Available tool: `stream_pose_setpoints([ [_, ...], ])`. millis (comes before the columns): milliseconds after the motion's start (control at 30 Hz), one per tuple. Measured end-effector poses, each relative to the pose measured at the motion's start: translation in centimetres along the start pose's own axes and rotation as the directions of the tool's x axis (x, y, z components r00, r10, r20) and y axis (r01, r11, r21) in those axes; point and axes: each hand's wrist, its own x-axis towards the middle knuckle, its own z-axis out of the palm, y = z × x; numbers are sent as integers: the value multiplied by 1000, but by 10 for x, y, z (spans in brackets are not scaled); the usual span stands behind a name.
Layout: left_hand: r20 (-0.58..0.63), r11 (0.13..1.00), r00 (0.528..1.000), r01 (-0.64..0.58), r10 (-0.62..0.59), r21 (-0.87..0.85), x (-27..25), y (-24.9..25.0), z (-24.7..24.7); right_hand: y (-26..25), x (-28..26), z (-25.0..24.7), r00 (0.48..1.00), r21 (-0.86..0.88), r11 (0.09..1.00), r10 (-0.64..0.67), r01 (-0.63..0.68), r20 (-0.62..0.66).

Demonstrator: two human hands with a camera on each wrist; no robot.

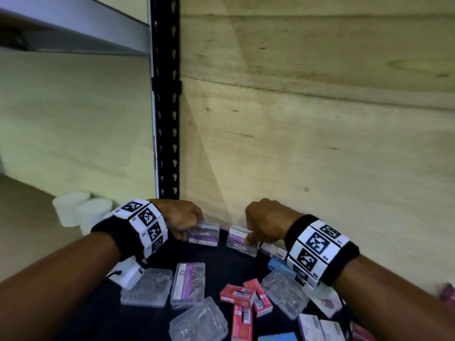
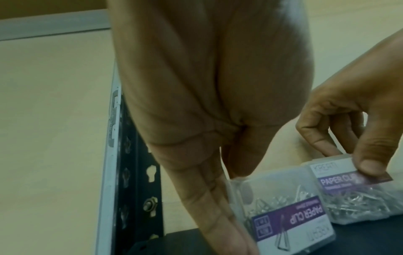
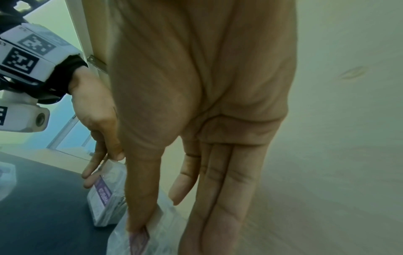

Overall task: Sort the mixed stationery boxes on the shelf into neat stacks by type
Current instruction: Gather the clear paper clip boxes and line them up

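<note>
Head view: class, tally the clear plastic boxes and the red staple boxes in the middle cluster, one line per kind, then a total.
Clear plastic boxes: 6
Red staple boxes: 3
Total: 9

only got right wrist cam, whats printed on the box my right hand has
Observer: The clear plastic box with a purple label pinched by your right hand reads PAPER CLIP.
Operator: same type as the left one
Observer: Yes, the second clear plastic box held by the left hand also reads PAPER CLIP.
Operator: whats still loose
Observer: Red cardboard staples boxes lie jumbled nearer you on the dark shelf.
</note>
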Motion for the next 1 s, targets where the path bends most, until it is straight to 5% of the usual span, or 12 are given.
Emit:
stream_pose_setpoints([
  [367, -81, 945, 986, -115, 146, 305, 0, -1, -3, 0, -3, -3, 999, 61, 998, -8, 5, 51],
  [700, -193, 972, 964, -150, 184, 179, -6, -6, -20, -8, -2, -4, 1000, 33, 999, -23, 22, 22],
  [800, -229, 950, 944, -178, 238, 255, -10, 1, -27, -9, -2, -5, 999, 20, 1000, -19, 18, 28],
  [1000, -194, 933, 931, -258, 309, 251, -3, 4, -27, -5, 1, -1, 999, 35, 999, -27, 26, 17],
])
